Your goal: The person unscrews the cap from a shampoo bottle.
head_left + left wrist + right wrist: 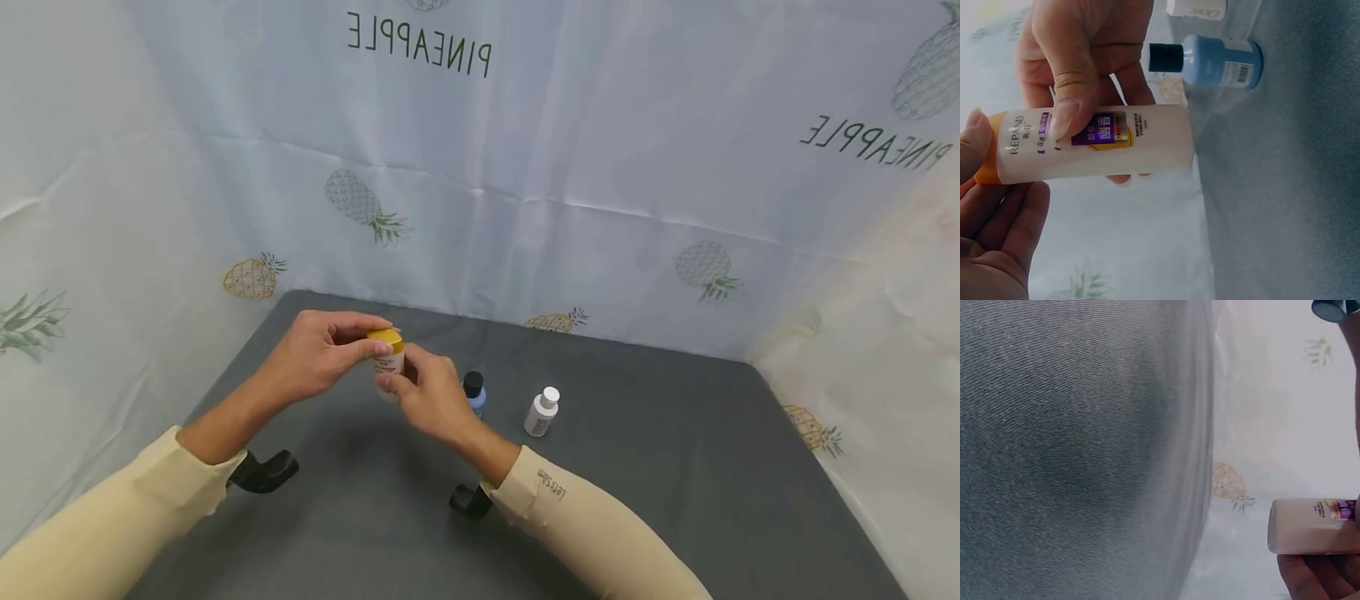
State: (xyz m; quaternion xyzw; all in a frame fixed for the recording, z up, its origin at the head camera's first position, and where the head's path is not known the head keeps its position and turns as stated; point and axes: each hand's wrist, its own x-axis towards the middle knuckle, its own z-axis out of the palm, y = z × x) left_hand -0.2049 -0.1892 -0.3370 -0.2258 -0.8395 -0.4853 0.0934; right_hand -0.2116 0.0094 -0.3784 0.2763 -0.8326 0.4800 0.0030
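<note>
A white toiletry bottle (388, 364) with a purple label and a yellow cap (386, 337) is held upright above the table, between both hands. My left hand (318, 357) grips the cap, thumb on the near side and fingers over the far side. Lower down, my right hand (433, 396) holds the bottle's body; its thumb presses on the label in the left wrist view. That view also shows the whole bottle (1160, 134) with its cap (991, 150) on. Only the bottle's base end (1297, 526) appears in the right wrist view.
Behind my right hand stands a blue bottle (476, 400) with a black cap, partly hidden. A small white bottle (540, 415) stands to its right on the dark grey table (645, 467). A pineapple-printed curtain (600, 167) hangs around the table. Black wrist mounts (264, 472) project below the forearms.
</note>
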